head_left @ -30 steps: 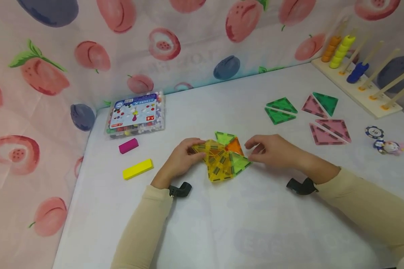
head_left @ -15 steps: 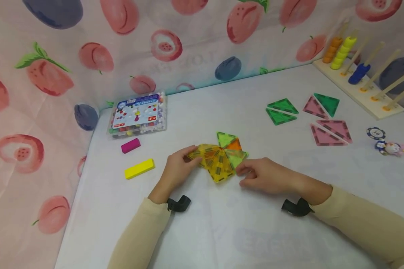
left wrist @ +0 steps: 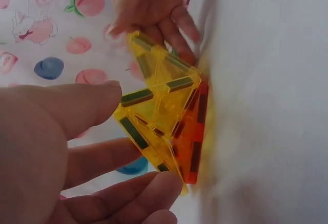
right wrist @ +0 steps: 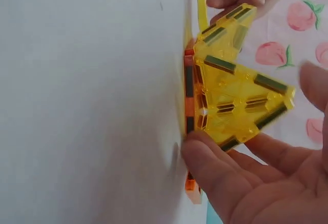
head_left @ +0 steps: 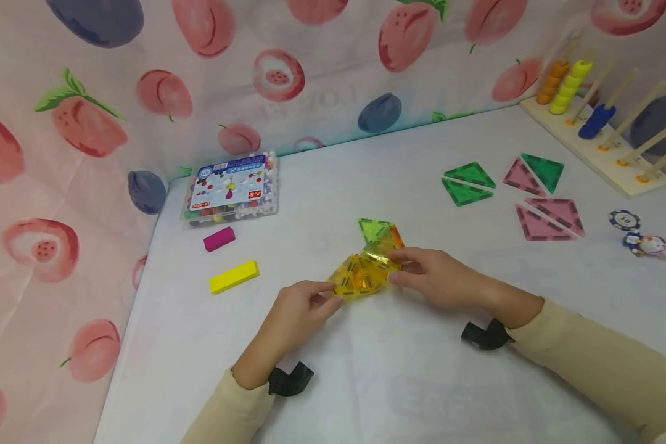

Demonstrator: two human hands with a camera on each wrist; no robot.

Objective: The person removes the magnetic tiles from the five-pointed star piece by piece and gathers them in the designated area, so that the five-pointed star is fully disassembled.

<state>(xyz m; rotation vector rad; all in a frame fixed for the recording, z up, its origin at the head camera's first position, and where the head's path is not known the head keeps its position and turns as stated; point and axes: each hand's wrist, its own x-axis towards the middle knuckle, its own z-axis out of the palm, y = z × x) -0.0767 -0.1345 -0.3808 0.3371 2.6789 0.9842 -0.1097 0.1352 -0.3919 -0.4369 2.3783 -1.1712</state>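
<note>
A joined set of translucent magnetic tiles point(head_left: 357, 274), mostly yellow triangles, lies partly folded up mid-table. Its yellow triangles point(left wrist: 164, 93) tilt up from an orange tile point(left wrist: 197, 137) at the table surface. My left hand point(head_left: 302, 311) pinches a yellow corner at the near left, thumb in front and a finger behind. At the right side my right hand point(head_left: 444, 277) rests its fingers point(right wrist: 205, 155) against the tiles, its thumb point(right wrist: 313, 85) just off a yellow tip. A lime green tile point(head_left: 374, 230) lies behind, beside an orange one point(head_left: 396, 236).
Green point(head_left: 468, 183) and pink triangle tiles point(head_left: 552, 217) lie at the right, near a poker chip point(head_left: 624, 219) and a small figurine point(head_left: 649, 245). A peg abacus point(head_left: 599, 145) stands behind them. At left are a bead box point(head_left: 230, 188), a magenta block point(head_left: 219, 239) and a yellow block point(head_left: 234, 277).
The yellow tiles have turned and folded upward. My left hand has moved toward me along them. My right hand has come down from the green tile's corner to the yellow right edge.
</note>
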